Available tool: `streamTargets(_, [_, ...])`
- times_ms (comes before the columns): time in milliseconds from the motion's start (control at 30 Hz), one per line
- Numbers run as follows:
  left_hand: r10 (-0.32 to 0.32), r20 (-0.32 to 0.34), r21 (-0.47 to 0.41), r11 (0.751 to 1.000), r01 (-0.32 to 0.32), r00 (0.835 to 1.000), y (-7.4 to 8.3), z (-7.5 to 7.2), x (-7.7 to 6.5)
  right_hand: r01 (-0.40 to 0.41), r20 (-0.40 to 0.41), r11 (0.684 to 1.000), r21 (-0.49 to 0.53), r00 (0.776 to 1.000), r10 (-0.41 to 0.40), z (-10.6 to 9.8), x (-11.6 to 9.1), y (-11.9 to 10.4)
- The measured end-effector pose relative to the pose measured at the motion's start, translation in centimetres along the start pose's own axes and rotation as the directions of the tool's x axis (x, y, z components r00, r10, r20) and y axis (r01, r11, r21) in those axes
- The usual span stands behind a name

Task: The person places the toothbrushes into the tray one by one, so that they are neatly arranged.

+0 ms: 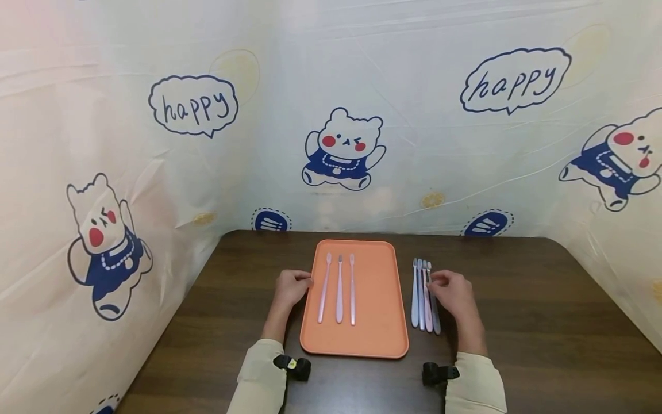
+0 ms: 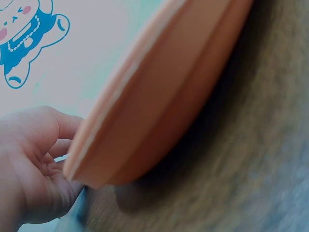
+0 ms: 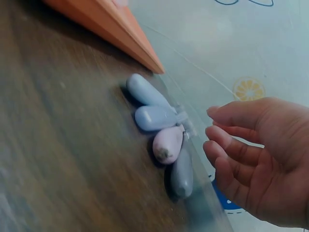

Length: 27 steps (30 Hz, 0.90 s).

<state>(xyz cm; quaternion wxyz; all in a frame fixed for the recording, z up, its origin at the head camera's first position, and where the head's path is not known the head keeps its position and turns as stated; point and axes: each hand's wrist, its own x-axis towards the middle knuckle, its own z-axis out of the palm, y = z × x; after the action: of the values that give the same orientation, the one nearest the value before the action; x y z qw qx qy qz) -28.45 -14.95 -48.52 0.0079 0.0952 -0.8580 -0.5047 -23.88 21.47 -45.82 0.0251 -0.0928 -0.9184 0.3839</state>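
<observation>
My left hand (image 1: pixel 292 288) holds the left rim of an orange tray (image 1: pixel 377 299); in the left wrist view, its thumb and fingers meet the tray's edge (image 2: pixel 145 101). Three pale pink and lilac toothbrushes (image 1: pixel 339 293) lie lengthwise on the tray, spaced apart. To the tray's right, several more toothbrushes lie close together on the table: light blue (image 3: pixel 145 89), lavender-blue (image 3: pixel 155 118), pink (image 3: pixel 166 145) and grey (image 3: pixel 182 176). Beside the grey one hovers my right hand (image 1: pixel 452 292), thumb and fingers loosely bent and apart, with nothing visible between them.
The dark wooden table (image 1: pixel 532 310) extends on both sides of the tray. A pale printed curtain (image 1: pixel 414 144) with bear drawings surrounds its back and sides. Black straps with small camera units (image 1: pixel 292 367) sit on both wrists, over light sleeves.
</observation>
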Motion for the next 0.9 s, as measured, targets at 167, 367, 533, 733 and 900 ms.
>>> streamTargets(167, [-0.001, 0.002, 0.001, 1.000, 0.001, 1.000, 0.1, 0.0, -0.1, -0.039, 0.031, 0.999, -0.010, 0.999, 0.039, -0.5, -0.1, 0.7])
streamTargets(367, [0.009, -0.009, 0.002, 1.000, -0.009, 1.000, 0.0, 0.0, -0.1, -0.106, 0.092, 0.994, 0.007, 0.990, 0.105, -1.0, -0.5, 1.4])
streamTargets(533, [0.011, -0.008, 0.002, 1.000, -0.011, 1.000, 0.0, -0.1, -0.1, -0.139, 0.130, 0.990, 0.011, 0.982, 0.136, -1.1, -0.6, 1.5])
streamTargets(733, [0.013, -0.008, -0.001, 1.000, -0.013, 1.000, 0.0, -0.1, -0.1, -0.143, 0.146, 0.990, 0.016, 0.980, 0.139, -1.1, -0.6, 1.4])
streamTargets(900, [0.011, -0.006, 0.003, 1.000, -0.011, 1.000, 0.1, 0.0, -0.1, -0.140, 0.149, 0.990, 0.003, 0.979, 0.138, -1.0, -0.6, 1.4])
